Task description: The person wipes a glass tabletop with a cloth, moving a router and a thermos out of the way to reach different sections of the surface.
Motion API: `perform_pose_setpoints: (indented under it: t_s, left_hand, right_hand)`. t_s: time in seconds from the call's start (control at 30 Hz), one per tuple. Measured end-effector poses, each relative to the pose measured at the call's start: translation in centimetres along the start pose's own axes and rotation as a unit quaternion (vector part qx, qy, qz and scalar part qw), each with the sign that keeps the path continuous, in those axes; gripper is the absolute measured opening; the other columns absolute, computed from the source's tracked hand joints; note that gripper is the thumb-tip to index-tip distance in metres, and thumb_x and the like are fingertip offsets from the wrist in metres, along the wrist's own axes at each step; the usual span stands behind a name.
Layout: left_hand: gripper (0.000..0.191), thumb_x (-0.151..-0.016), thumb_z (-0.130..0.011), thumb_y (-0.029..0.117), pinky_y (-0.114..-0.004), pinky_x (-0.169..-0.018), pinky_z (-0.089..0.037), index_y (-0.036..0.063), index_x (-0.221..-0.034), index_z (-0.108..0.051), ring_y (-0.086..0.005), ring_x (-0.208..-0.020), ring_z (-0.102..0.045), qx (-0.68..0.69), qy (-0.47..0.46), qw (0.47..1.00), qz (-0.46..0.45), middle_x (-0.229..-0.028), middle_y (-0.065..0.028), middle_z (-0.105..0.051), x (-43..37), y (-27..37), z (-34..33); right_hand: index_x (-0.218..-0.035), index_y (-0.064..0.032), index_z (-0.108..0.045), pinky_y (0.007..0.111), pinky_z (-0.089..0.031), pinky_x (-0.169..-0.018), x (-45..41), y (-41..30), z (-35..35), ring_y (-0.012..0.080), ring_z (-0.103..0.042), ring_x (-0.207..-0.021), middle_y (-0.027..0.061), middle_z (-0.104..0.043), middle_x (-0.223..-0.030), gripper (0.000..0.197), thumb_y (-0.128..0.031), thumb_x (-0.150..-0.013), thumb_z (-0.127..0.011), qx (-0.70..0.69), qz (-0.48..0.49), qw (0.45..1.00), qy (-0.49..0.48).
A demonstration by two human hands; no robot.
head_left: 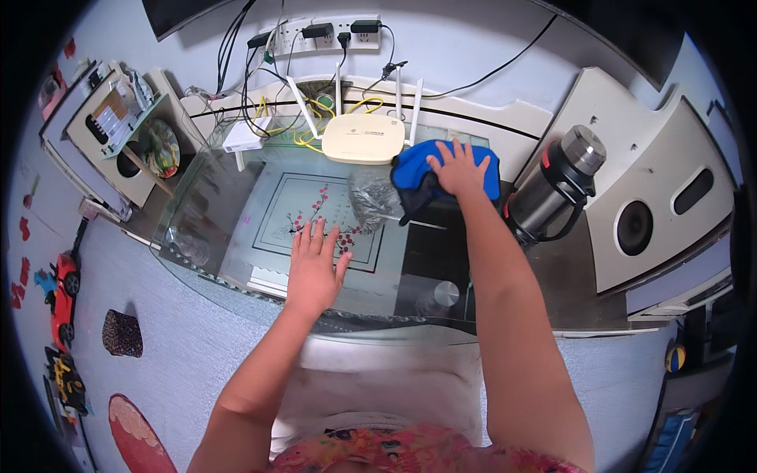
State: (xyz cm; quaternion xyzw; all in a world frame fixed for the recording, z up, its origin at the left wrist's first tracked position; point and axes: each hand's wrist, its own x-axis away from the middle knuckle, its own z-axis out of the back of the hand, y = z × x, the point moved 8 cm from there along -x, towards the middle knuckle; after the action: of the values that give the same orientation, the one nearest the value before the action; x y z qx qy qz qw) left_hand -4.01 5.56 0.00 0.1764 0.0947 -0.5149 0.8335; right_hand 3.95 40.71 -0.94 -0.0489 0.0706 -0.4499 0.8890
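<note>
My right hand (462,168) lies with fingers spread on a blue fabric piece (411,164) with black edging, which sits at the back of a glass-topped stand (284,248). My left hand (314,269) is open and palm down, over the red plum-blossom print (319,201) on the glass. Whether its palm touches the surface, I cannot tell. Between the two hands is a crumpled clear plastic bag (374,198). A steel vacuum flask (553,186) with a black handle stands to the right of my right forearm.
A white router (364,137) with upright antennas stands at the back beside a small white box (247,135). Black and yellow cables run up to wall sockets (319,35). Cream side panels (656,195) flank the stand. A red toy car (64,301) is on the left.
</note>
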Motion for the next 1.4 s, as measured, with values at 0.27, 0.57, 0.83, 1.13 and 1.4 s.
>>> perform_pose_setpoints:
  t_s: [0.27, 0.57, 0.83, 1.13, 1.4]
  left_hand:
    - [0.054, -0.101, -0.056, 0.038, -0.052, -0.122, -0.021, 0.0032, -0.142, -0.052, -0.0419, -0.146, -0.032, 0.023, 0.002, 1.0, 0.007, -0.151, -0.0252, -0.044, -0.2, 0.1, 0.2]
    - [0.05, -0.103, -0.051, 0.038, -0.05, -0.122, -0.022, 0.0042, -0.14, -0.055, -0.0401, -0.144, -0.034, 0.013, 0.01, 1.0, 0.009, -0.151, -0.0229, -0.045, -0.4, -0.5, -0.5]
    - [0.046, -0.106, -0.046, 0.032, -0.05, -0.12, -0.027, 0.0017, -0.14, -0.054, -0.0399, -0.14, -0.043, 0.162, 0.086, 0.983, 0.006, -0.146, -0.0239, -0.051, 0.2, -1.1, 1.5]
    - [0.064, -0.089, -0.074, 0.033, -0.045, -0.097, -0.05, 0.0049, -0.142, -0.052, -0.0401, -0.113, -0.062, 0.153, -0.031, 0.985, 0.068, -0.127, -0.0228, -0.064, 3.7, 3.1, 2.9]
    - [0.059, -0.089, -0.074, 0.015, -0.038, -0.084, -0.056, 0.0047, -0.142, -0.051, -0.0291, -0.098, -0.068, 0.406, -0.134, 0.888, 0.168, -0.125, -0.0168, -0.063, 4.1, -0.3, -1.5]
  right_hand:
    - [-0.157, -0.0335, -0.035, 0.067, -0.007, -0.12, -1.3, 0.5, -0.4, 0.0291, -0.015, -0.156, 0.0044, -0.021, -0.168, 0.061, -0.061, -0.102, -0.033, 0.016, -0.021, 1.0, 0.008]
    - [-0.151, -0.0268, -0.045, 0.068, -0.016, -0.118, 15.6, -4.6, 0.6, 0.0312, -0.027, -0.151, 0.0098, -0.036, -0.161, 0.055, -0.05, -0.101, -0.046, 0.043, 0.178, 0.979, 0.09]
    - [-0.144, -0.0196, -0.052, 0.061, -0.028, -0.116, 26.6, -6.3, 4.2, 0.0351, -0.039, -0.144, 0.0116, -0.045, -0.154, 0.059, -0.049, -0.094, -0.063, 0.017, 0.311, 0.937, 0.159]
    - [-0.118, -0.0001, -0.06, 0.046, -0.054, -0.086, 20.7, 3.6, 4.5, 0.0381, -0.069, -0.096, 0.0228, -0.071, -0.107, 0.054, -0.036, -0.083, -0.079, -0.092, -0.053, 0.992, -0.07]
    - [-0.108, -0.0029, -0.069, 0.042, -0.055, -0.078, 21.7, -5.4, 14.7, 0.0334, -0.071, -0.088, 0.0209, -0.071, -0.096, 0.03, -0.026, -0.089, -0.069, -0.242, 0.153, 0.958, 0.017]
